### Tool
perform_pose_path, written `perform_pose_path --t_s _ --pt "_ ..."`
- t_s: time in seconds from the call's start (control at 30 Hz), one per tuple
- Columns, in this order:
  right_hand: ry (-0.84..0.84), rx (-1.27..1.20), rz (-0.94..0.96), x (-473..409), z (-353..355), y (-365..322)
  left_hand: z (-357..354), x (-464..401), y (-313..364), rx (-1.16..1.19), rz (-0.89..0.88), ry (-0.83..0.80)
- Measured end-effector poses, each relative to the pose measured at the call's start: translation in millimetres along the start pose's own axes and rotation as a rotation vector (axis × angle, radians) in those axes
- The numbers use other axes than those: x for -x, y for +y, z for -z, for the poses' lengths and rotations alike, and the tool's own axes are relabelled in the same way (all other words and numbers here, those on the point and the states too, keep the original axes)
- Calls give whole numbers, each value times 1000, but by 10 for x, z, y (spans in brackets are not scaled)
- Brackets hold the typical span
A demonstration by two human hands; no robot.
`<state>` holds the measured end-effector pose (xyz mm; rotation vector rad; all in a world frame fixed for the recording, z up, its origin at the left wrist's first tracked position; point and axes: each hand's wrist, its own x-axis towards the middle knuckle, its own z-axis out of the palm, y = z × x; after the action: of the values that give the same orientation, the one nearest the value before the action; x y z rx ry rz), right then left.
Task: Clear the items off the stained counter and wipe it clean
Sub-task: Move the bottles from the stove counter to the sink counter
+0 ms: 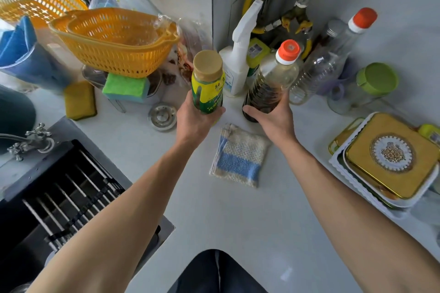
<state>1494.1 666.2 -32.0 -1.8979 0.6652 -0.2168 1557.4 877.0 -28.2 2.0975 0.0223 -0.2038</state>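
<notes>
Clearing looks like it's barely underway, and no wiping done as far as I can tell. On the left the tabletop (238, 221) is crowded: orange basket (114, 38), a yellow sponge (80, 100), a green sponge (125, 87) and a metal sink strainer (162, 116) beside the sink.

The left hand (192, 121) is wrapped round a yellow-label bottle (208, 83) with a tan cap; looks lifted, but I can't say for sure. The folded blue-and-cream cloth (239, 156) lies flat just in front of both hands, untouched.

The right hand (271, 119) grips the lower body of a dark-liquid bottle (273, 83) with an orange cap, thumb curled round the near side. Behind it a white spray bottle (240, 59), further right a clear bottle (331, 57), a green-lidded jar (373, 83) and a gold tin (392, 154) are all waiting to go.
</notes>
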Motion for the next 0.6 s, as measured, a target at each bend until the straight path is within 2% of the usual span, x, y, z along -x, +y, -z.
perform_pose_path --t_s 0.23,0.37,0.6 --pt "-101 119 -102 376 191 -18 259 383 5 -28 60 -112" --pt "-127 204 -235 1055 384 95 532 907 -18 -54 133 -175" --pt "-357 221 -360 2451 800 360 922 2056 -449 -285 229 -441"
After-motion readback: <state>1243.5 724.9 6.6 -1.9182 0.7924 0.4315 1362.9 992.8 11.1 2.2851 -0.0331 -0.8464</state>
